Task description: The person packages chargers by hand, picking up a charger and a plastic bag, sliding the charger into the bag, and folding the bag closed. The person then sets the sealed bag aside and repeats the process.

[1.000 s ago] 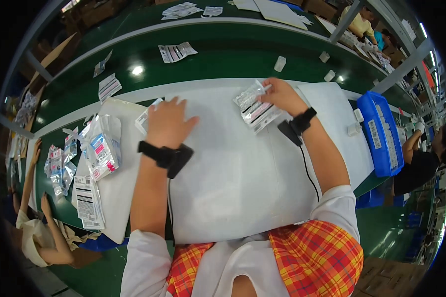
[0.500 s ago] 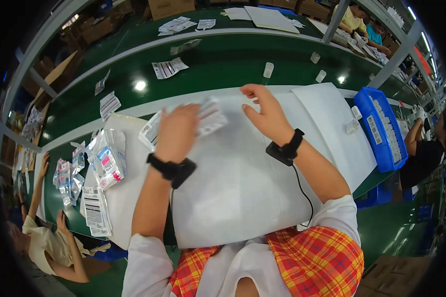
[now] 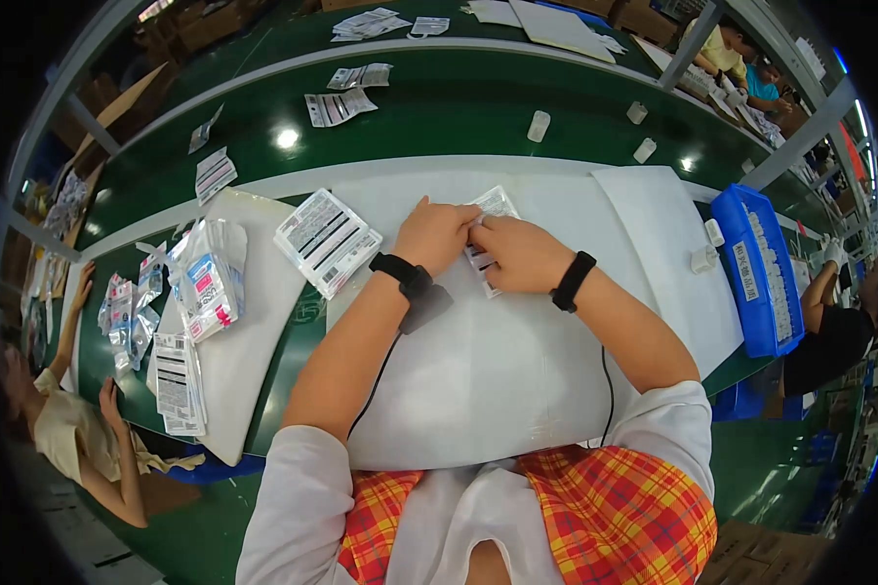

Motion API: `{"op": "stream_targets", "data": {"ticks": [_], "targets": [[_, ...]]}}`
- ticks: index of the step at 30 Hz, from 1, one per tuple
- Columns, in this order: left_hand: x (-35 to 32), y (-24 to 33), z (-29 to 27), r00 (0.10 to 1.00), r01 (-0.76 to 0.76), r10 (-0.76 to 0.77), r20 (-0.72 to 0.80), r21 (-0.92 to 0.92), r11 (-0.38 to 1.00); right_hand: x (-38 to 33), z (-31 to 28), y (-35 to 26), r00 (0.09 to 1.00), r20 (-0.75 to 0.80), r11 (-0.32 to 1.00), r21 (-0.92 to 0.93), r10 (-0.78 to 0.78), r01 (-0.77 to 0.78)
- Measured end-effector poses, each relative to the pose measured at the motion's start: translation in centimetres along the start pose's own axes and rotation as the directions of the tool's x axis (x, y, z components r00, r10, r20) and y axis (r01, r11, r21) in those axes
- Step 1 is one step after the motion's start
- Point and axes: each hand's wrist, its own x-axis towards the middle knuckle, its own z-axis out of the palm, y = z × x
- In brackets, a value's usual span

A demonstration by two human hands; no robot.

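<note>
Packet [image 3: 497, 201] partly hidden behind fingers [image 3: 489, 232]; which ones touch it unclear.

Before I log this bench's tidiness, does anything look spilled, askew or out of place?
No spill shows. A translucent container sits loose on the green surface, away from the blue bin, and a printed packet lies askew there, apart from the neater packet stack. Scattered, they look odd, though possibly deliberate.

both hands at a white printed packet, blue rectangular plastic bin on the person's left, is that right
Wrong side: the head view shows the blue rectangular plastic bin on the person's right. The left hand and right hand are both at a white printed packet.
</note>
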Motion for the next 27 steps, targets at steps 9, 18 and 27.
{"op": "stream_targets", "data": {"ticks": [9,18,27], "targets": [[-1.4,-2.2,3.6,0.952,-0.216,0.267,-0.153,0.284,0.934,-10.0,-1.4,1.4,0.919,0.121,0.926,0.09,-0.376,0.367],[0.1,6.3,0.8,0.997,0.055,-0.068,0.024,0.354,0.933,7.1,-4.4,16.5,0.79,-0.463,0.813,0.577,0.401,-0.074],[0.2,1.3,4.7,0.921,-0.257,0.312,-0.232,0.241,0.936,10.6,-4.5,12.2,0.627,-0.223,0.124,0.972,0.747,0.197]]}}
